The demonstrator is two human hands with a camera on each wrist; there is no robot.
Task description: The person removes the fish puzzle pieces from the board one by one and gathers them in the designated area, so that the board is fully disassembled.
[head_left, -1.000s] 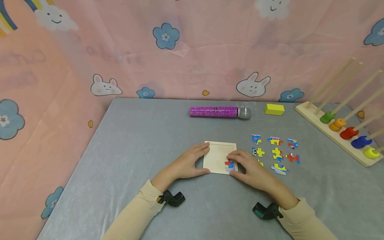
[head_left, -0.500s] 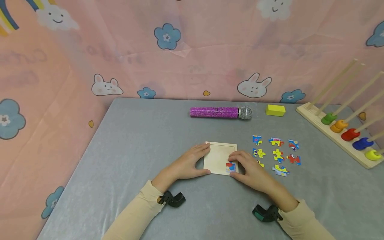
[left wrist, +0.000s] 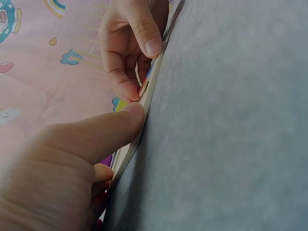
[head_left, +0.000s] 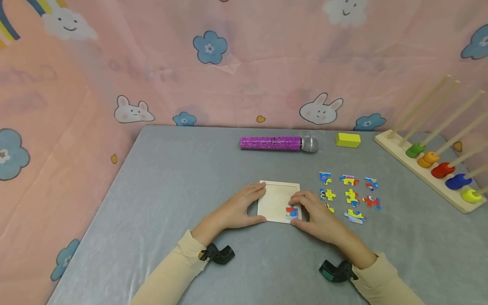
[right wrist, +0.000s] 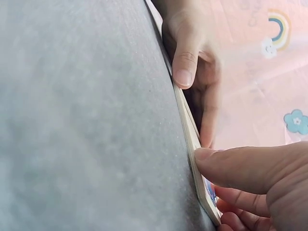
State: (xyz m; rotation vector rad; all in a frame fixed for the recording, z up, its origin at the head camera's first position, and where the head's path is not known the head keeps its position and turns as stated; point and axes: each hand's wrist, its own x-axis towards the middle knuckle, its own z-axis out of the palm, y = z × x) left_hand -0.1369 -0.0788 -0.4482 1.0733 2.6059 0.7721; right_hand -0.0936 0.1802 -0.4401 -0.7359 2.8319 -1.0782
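Observation:
A square wooden puzzle tray (head_left: pixel 276 197) lies on the grey table. My left hand (head_left: pixel 239 206) holds its left side, the thumb at the near corner and the fingers at the far one. A red, blue and lilac jigsaw piece (head_left: pixel 291 212) sits in the tray's near right corner. My right hand (head_left: pixel 319 216) pinches this piece, fingertips at its far side and thumb by the tray's near edge. In the left wrist view, the jigsaw piece (left wrist: pixel 144 86) shows a slightly raised edge under a right fingertip. Several loose jigsaw pieces (head_left: pixel 352 197) lie in rows right of the tray.
Behind the tray lies a purple glittery microphone (head_left: pixel 270 143), with a yellow block (head_left: pixel 348 140) to its right. A wooden peg rack (head_left: pixel 431 171) with coloured rings stands at the right. A pink printed cloth (head_left: pixel 244 84) hangs beyond the table.
Both hands stay at the tray. The right fingertips shift very slightly over the jigsaw piece; the loose pieces stay where they lie.

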